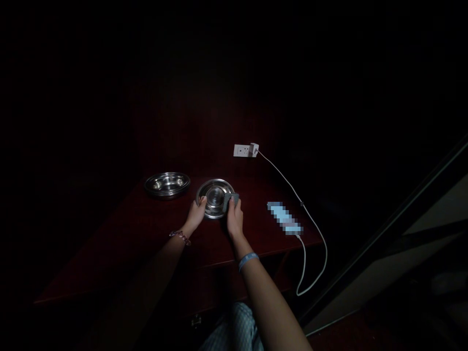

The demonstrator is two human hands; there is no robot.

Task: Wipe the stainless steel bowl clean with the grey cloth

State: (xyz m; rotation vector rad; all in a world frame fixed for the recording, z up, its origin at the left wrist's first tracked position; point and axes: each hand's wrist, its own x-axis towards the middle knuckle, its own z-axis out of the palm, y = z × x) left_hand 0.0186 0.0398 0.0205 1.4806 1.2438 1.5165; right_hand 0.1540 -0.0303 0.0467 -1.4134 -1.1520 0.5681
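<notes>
A shiny round metal plate (pixel 215 196) is held up over the dark red table, its inside facing me. My left hand (pixel 196 213) grips its lower left rim, with the thumb over the edge. On the right side of the plate, my right hand (pixel 234 217) is closed on a grey cloth or pad (pixel 230 199) that lies against the rim. Whether those fingers also grip the plate is hidden. Left of the held plate, a stack of similar metal plates (pixel 167 185) rests on the table.
The dark red table (pixel 153 239) has its front edge near my forearms. A pixelated phone (pixel 284 218) lies on the right, its white cable (pixel 292 189) looping past the table edge up to a charger (pixel 253 149) in the wall socket (pixel 240 150). Surroundings are very dark.
</notes>
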